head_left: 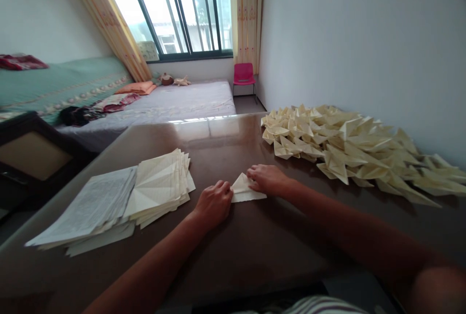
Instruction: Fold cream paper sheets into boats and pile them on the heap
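A partly folded sheet of cream paper (pixel 249 196) lies on the brown table before me, with a triangular peak at its top and a straight flap along its bottom. My left hand (pixel 214 202) is closed at the paper's left edge, its fingertips pressed on it. On the upper right side, my right hand (pixel 267 179) has its curled fingers on the fold. Both hands partly cover the sheet. Left of my left hand is a stack of creased cream paper (pixel 156 185), overlapping a stack of printed sheets (pixel 91 207).
A large heap of folded paper shapes (pixel 342 144) spreads along the table's right side by the wall. Beyond the brown table (pixel 218 144) stand a bed (pixel 196 98) and a pink chair (pixel 243 75). A dark cabinet (pixel 36 154) is at the left.
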Demonstrator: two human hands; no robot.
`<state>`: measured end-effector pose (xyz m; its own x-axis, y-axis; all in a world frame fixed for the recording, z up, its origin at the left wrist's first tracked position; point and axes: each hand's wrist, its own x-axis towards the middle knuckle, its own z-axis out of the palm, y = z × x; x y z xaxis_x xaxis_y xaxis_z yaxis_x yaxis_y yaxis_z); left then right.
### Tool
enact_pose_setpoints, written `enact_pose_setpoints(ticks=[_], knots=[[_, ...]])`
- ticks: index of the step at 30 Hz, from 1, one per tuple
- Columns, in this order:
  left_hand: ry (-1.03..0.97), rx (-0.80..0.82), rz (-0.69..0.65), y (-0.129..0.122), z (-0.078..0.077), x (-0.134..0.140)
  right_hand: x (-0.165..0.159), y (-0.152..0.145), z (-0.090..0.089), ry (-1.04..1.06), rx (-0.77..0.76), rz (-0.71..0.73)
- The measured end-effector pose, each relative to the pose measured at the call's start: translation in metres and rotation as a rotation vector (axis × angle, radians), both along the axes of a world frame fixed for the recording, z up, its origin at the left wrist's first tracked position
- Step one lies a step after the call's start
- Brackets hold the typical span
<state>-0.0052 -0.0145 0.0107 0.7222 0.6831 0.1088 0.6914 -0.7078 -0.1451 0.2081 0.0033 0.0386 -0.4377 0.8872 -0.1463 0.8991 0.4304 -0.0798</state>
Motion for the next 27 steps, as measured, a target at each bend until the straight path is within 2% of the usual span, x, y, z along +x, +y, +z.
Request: enact_pose_setpoints(ticks=[5,13,16,18,21,24,27], knots=[[0.061,-0.067,0.027,0.002,0.011,0.005,-0.001,0.032,-0.006,0.062,-0.112,-0.033],[0.153,-0.188,0.035,0.011,0.027,0.011,0.014,0.037,-0.018,0.077,-0.187,-0.098],[0.181,-0.249,0.051,0.022,0.029,0.017,0.027,0.042,-0.022,0.173,-0.27,-0.052],[0.138,-0.258,0.075,0.03,0.025,0.02,0.034,0.047,-0.026,0.309,-0.31,-0.011],[-0.007,-0.219,0.115,0.038,0.012,0.021,0.039,0.053,-0.033,0.495,-0.34,-0.011],[-0.144,-0.138,0.154,0.04,-0.005,0.02,0.037,0.057,-0.038,0.62,-0.314,-0.124],[-0.267,-0.087,0.129,0.04,-0.015,0.02,0.034,0.059,-0.042,0.673,-0.207,-0.197]])
